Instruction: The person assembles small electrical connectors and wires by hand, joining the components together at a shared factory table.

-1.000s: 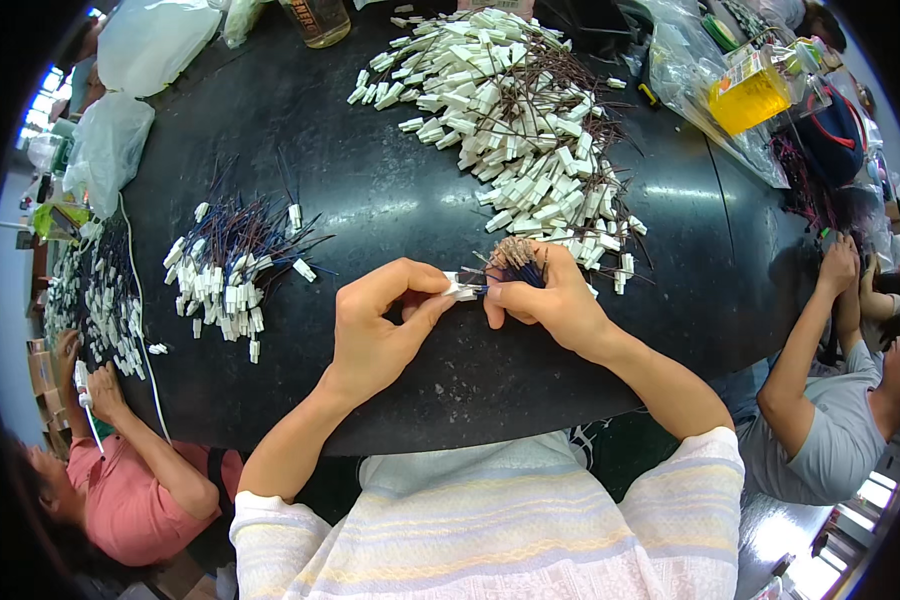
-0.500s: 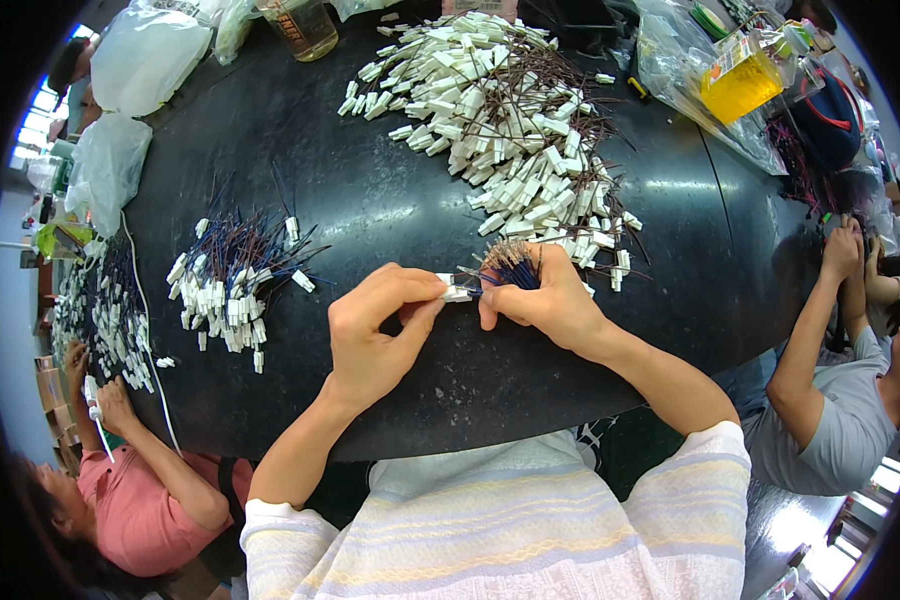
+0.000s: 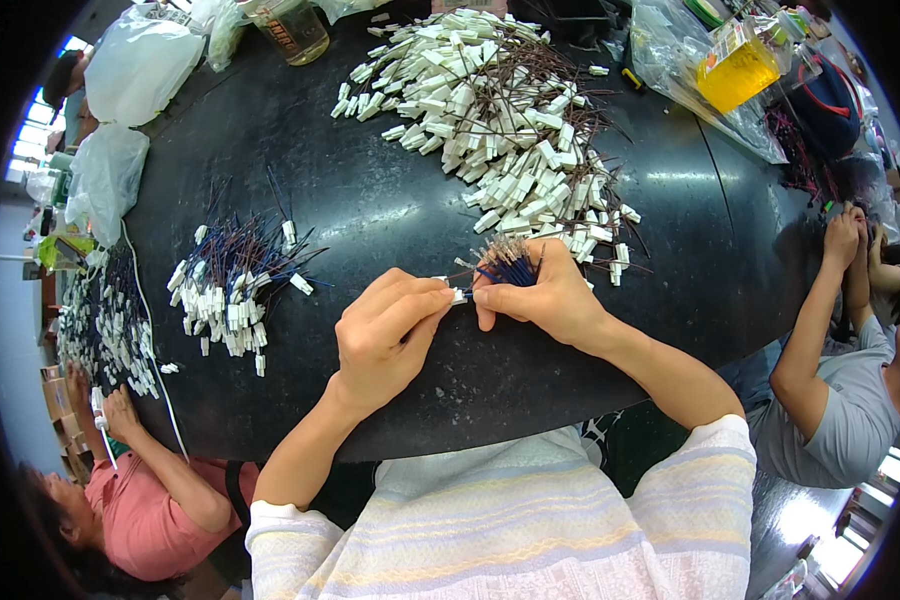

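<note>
Between the thumb and fingers of my left hand (image 3: 390,325) a small white connector housing (image 3: 459,296) is pinched, partly covered by the fingertips. My right hand (image 3: 545,297) is closed around a bundle of dark blue wires (image 3: 510,268) with metal terminals at their ends. Thumb and forefinger of that hand meet a wire at the housing's right side; whether it is inside the housing is too small to tell. Beyond my hands lies a large heap of white connectors (image 3: 470,90) with brown wires. Left of my hands is a smaller pile of white connectors (image 3: 232,310) with blue and brown wires.
A white cable (image 3: 148,330) runs along the table's left side, beside more connectors (image 3: 105,320). Co-workers' hands work at the left (image 3: 120,412) and right (image 3: 843,240). A plastic cup (image 3: 288,30), plastic bags (image 3: 142,62) and a yellow-liquid bottle (image 3: 738,72) stand farther back.
My left hand has shifted slightly right and its fingers now cover more of the white housing. The right hand keeps the wire bundle in nearly the same place.
</note>
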`<state>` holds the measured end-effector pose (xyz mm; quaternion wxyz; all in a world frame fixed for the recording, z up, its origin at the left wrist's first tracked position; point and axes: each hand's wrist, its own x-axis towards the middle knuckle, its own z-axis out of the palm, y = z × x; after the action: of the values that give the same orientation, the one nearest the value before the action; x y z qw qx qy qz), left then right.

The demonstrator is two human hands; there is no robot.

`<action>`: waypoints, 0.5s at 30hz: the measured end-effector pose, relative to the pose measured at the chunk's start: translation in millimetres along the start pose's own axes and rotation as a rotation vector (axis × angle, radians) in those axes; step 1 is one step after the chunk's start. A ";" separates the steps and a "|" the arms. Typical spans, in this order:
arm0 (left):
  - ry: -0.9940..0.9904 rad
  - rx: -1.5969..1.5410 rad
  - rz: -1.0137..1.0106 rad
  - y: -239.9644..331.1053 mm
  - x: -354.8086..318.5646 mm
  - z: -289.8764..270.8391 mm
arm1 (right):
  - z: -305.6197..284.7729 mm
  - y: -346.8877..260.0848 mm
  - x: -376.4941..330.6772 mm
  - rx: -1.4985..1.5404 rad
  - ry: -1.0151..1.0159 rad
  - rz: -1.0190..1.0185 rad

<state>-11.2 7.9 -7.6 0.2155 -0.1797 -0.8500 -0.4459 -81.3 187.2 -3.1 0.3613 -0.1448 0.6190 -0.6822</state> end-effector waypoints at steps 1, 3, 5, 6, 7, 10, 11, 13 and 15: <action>0.000 0.015 0.031 -0.7 -0.4 0.7 | 0.8 0.1 -0.2 -0.056 0.012 -0.019; -0.006 0.020 0.044 -0.3 -0.1 2.7 | 1.2 4.3 -0.2 -0.074 0.014 -0.043; -0.009 0.028 0.055 -0.4 -0.3 4.6 | 0.7 6.4 -0.2 -0.092 0.013 -0.067; -0.013 0.052 0.076 -0.7 -0.1 5.4 | 0.0 6.4 -0.3 -0.123 0.015 -0.061; -0.017 0.077 0.099 -0.7 0.1 5.7 | -0.1 6.3 -0.6 -0.155 0.016 -0.055; -0.092 0.021 0.069 -4.2 4.3 0.2 | 1.2 7.0 -2.4 -0.122 0.015 -0.100; -0.090 0.024 0.074 -3.4 10.3 -2.7 | 0.7 9.1 -2.4 -0.125 0.015 -0.106; -0.192 -0.066 -0.167 -2.2 26.7 -9.8 | 0.5 15.0 -1.5 -0.093 0.055 -0.094; -0.116 0.038 -0.155 -19.3 35.8 0.7 | 4.5 6.4 -3.0 -0.074 0.035 -0.078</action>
<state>-51.1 2.1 -2.2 0.1344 -0.1349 -0.8806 -0.4340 -74.3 186.0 -7.5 0.3181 -0.1702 0.6436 -0.6750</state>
